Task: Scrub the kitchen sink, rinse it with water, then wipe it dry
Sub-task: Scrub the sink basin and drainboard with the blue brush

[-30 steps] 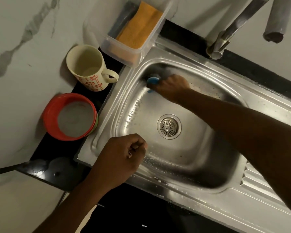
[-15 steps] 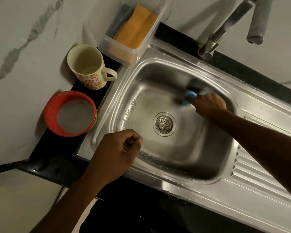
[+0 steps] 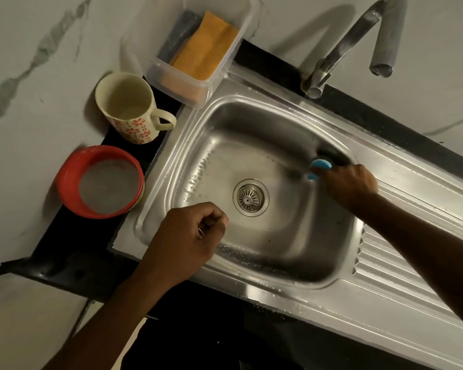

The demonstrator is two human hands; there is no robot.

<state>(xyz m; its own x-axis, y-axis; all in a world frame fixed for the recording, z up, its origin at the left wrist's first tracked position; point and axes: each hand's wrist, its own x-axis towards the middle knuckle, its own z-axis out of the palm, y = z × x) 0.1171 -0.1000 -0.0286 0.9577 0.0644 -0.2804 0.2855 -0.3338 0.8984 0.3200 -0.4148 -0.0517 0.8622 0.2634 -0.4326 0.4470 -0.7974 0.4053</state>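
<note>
While the right hand (image 3: 348,188) scrubs: it grips a round blue scrubber (image 3: 319,164) against the stainless steel sink's (image 3: 251,116) far wall, just beyond its knuckles.
Left hand (image 3: 187,236): curled fist on the near rim, seemingly empty.
Technique: press firmly, overlap strokes, work into corners.

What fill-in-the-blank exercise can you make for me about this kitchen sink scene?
1. The right hand grips a ___ scrubber against the far wall of the sink.
2. The clear plastic container holds an ___ cloth.
3. The handle of the floral mug points toward the ___.

Missing words: blue; orange; sink.
</note>
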